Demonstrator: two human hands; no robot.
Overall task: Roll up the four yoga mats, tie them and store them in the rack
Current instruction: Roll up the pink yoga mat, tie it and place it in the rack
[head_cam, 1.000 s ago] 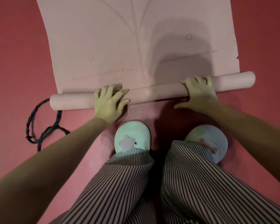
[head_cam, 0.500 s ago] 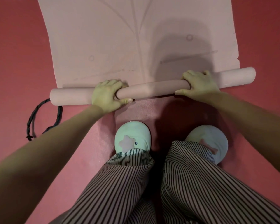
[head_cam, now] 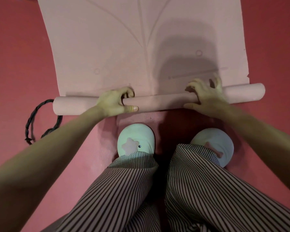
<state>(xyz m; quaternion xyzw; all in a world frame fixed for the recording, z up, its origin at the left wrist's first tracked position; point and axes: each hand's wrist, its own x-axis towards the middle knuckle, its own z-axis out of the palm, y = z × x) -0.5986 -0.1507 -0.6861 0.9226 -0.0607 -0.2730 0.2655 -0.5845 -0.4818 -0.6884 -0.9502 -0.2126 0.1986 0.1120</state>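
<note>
The pale pink foam yoga mat [head_cam: 107, 47] looks matt and soft, its flat sheet pressed with faint shallow lines and small rings. Its rolled end [head_cam: 157, 102] is smooth and without sheen. Left of that roll lies a dark braided cord [head_cam: 31, 121], rough and fibrous. The red floor covering [head_cam: 15, 64] around the roll is matt, finely grained just in front of it. Nearer than the roll, the pale mint rounded slippers [head_cam: 136, 136] look like smooth, dull rubber or plastic. The dark-and-pale striped trousers [head_cam: 124, 190] are thin woven cloth.
</note>
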